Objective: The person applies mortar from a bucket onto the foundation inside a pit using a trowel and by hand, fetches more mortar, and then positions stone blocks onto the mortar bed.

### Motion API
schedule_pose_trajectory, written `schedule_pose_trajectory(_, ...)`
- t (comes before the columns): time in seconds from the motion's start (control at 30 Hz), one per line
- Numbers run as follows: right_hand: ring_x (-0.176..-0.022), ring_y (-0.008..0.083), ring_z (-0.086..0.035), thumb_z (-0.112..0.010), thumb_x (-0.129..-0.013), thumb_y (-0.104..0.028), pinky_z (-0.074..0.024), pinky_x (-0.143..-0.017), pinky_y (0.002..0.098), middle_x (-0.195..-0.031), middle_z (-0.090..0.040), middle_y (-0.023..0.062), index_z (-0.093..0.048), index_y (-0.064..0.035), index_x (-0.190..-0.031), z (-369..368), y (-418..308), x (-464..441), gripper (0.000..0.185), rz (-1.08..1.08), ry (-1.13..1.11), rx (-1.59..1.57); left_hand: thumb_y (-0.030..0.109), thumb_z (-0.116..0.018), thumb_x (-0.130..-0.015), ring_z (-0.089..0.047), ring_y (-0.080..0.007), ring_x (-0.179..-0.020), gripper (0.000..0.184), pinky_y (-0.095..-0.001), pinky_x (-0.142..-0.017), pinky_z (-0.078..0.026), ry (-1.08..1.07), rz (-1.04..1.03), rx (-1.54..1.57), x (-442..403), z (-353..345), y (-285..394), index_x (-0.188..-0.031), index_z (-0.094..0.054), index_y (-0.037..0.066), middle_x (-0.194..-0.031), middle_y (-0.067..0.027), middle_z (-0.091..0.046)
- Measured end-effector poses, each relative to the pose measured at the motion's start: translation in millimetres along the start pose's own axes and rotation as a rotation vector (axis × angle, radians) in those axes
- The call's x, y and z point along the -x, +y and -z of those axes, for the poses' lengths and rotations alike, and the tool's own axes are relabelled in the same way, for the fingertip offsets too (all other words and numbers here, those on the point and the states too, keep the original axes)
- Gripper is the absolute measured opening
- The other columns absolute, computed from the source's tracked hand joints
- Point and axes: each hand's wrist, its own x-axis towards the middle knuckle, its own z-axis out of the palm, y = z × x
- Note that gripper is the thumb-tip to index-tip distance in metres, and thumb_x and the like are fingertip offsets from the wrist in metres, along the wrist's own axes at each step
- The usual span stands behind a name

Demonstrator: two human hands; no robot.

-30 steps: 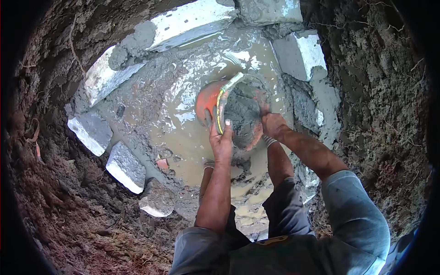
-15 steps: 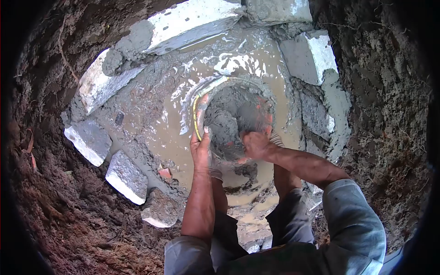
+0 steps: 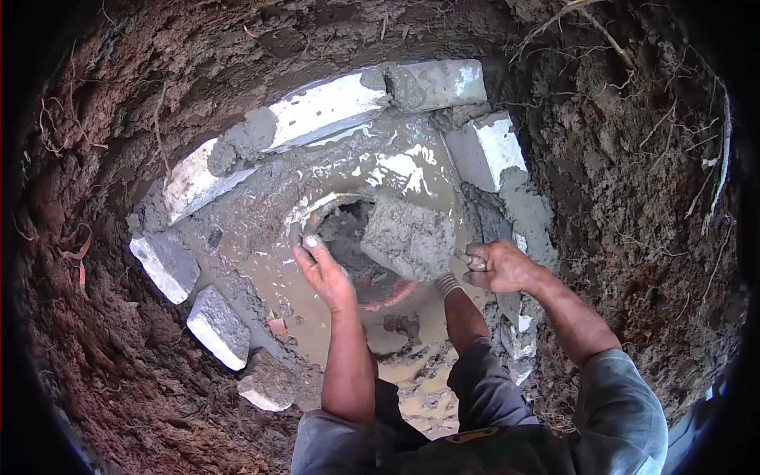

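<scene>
Head view: right hand [image 3: 500, 267] grips a mortar-laden trowel [image 3: 412, 237] over the bucket [image 3: 392, 297], left hand [image 3: 323, 273] holds its rim [image 3: 342, 195]; keeping the trowel level and the bucket steady should limit spilling.

Your trowel [image 3: 462, 255] is bearing a thick, lumpy grey load of mortar [image 3: 412, 236]. Partly beneath it, your smeared orange container [image 3: 392, 296] is standing open.

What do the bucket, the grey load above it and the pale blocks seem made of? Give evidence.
Bucket: probably plastic or rubber, muddied; orange shows at rim.
Grey load: likely mortar or mud, rough, clumped.
Pale blocks: concrete or stone, unclear which; matt, angular.
</scene>
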Motion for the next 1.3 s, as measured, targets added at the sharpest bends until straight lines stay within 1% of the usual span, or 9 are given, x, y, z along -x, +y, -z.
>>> schedule_pose_trajectory(0.17, -0.091, 0.0424, -0.06, -0.062, -0.074, -0.019, -0.0466, -0.083, 0.0464, -0.088, -0.063, 0.0277, -0.058, 0.0046, -0.099, 85.1, -23.5, 7.9, 0.035, -0.158, 0.27, 0.239, 0.039, -0.042, -0.096, -0.038, -0.0254, -0.127, 0.051, -0.0435, -0.107, -0.026, -0.099, 0.282, 0.373, -12.1, -122.0, -15.1, -0.134, -0.042, 0.005, -0.138, -0.0143, -0.041)
schedule_pose_trajectory(0.37, -0.101, 0.0435, -0.057, -0.056, -0.077, -0.02, -0.0439, -0.091, 0.0451, -0.1, -0.061, 0.0317, -0.057, 0.0107, -0.102, 133.3, -44.1, -32.7, 0.039, -0.218, 0.403, 0.14, 0.048, -0.033, -0.09, -0.031, -0.0292, -0.132, 0.062, -0.0479, -0.108, -0.025, -0.031, 0.676, 0.77, -74.2, -215.1, -50.4, -0.136, -0.041, 0.008, -0.145, -0.0139, -0.033)
schedule_pose_trajectory(0.5, -0.105, 0.0418, -0.057, -0.053, -0.078, -0.017, -0.0447, -0.092, 0.0429, -0.102, -0.06, 0.032, -0.058, 0.0136, -0.099, 153.1, -63.6, -64.8, 0.037, -0.149, 0.411, 0.214, 0.051, -0.03, -0.087, -0.032, -0.0284, -0.133, 0.069, -0.0453, -0.11, -0.023, 0.148, 0.764, 0.89, -88.9, -260.9, -30.8, -0.139, -0.038, 0.007, -0.144, -0.0097, -0.037)
schedule_pose_trajectory(0.53, -0.104, 0.0402, -0.058, -0.053, -0.079, -0.018, -0.0462, -0.091, 0.0426, -0.103, -0.06, 0.0319, -0.057, 0.0141, -0.101, 154.6, -73.4, -68.1, 0.039, -0.143, 0.384, 0.336, 0.055, -0.027, -0.086, -0.034, -0.0289, -0.131, 0.073, -0.0445, -0.11, -0.023, 0.097, 0.626, 0.953, -119.0, -271.3, -98.8, -0.14, -0.037, 0.006, -0.143, -0.0095, -0.038)
schedule_pose_trajectory(0.63, -0.093, 0.0411, -0.062, -0.054, -0.073, -0.01, -0.0489, -0.082, 0.047, -0.095, -0.062, 0.0312, -0.055, 0.0103, -0.099, 136.8, -79.2, -94.1, 0.033, -0.063, 0.445, 0.502, 0.061, -0.026, -0.084, -0.034, -0.0309, -0.13, 0.078, -0.0458, -0.11, -0.022, 0.085, 0.656, 1.016, -128.6, -279.2, -115.9, -0.14, -0.038, 0.007, -0.143, -0.0101, -0.039)
schedule_pose_trajectory(1.0, -0.086, 0.0465, -0.059, -0.059, -0.072, -0.007, -0.0479, -0.076, 0.0513, -0.094, -0.058, 0.0294, -0.043, 0.0047, -0.101, 55.2, -44.9, -129.1, 0.035, -0.068, 0.817, 0.154, 0.067, -0.027, -0.08, -0.035, -0.0333, -0.129, 0.084, -0.0489, -0.109, -0.024, 0.162, 0.77, 0.955, -145.7, -283.1, -134.9, -0.14, -0.038, 0.009, -0.142, -0.0109, -0.039)
schedule_pose_trajectory(1.1, -0.085, 0.0475, -0.058, -0.06, -0.074, -0.008, -0.047, -0.075, 0.0523, -0.095, -0.057, 0.0291, -0.042, 0.0037, -0.104, 46.2, -38.3, -133.6, 0.037, -0.04, 0.869, 0.107, 0.069, -0.027, -0.077, -0.035, -0.0337, -0.129, 0.087, -0.05, -0.108, -0.024, 0.03, 0.682, 0.997, -143.0, -279.7, -136.4, -0.141, -0.037, 0.01, -0.144, -0.0093, -0.037)
schedule_pose_trajectory(1.2, -0.086, 0.0479, -0.058, -0.06, -0.074, -0.008, -0.0464, -0.075, 0.0525, -0.097, -0.056, 0.0291, -0.042, 0.0032, -0.107, 44.2, -32.9, -137.3, 0.039, -0.019, 0.879, 0.115, 0.06, -0.029, -0.086, -0.032, -0.0301, -0.133, 0.077, -0.044, -0.111, -0.019, 0.045, 0.921, 1.057, -156.5, -276.4, -157.2, -0.142, -0.035, 0.008, -0.146, -0.0089, -0.035)
schedule_pose_trajectory(1.3, -0.087, 0.0477, -0.057, -0.06, -0.073, -0.006, -0.0462, -0.076, 0.052, -0.099, -0.055, 0.029, -0.043, 0.0031, -0.109, 41.3, -37.0, -137.3, 0.041, -0.03, 0.906, 0.093, 0.059, -0.028, -0.086, -0.032, -0.0305, -0.133, 0.076, -0.0449, -0.111, -0.02, 0.038, 0.809, 1.08, -152.4, -275.2, -143.0, -0.142, -0.035, 0.008, -0.146, -0.0091, -0.035)
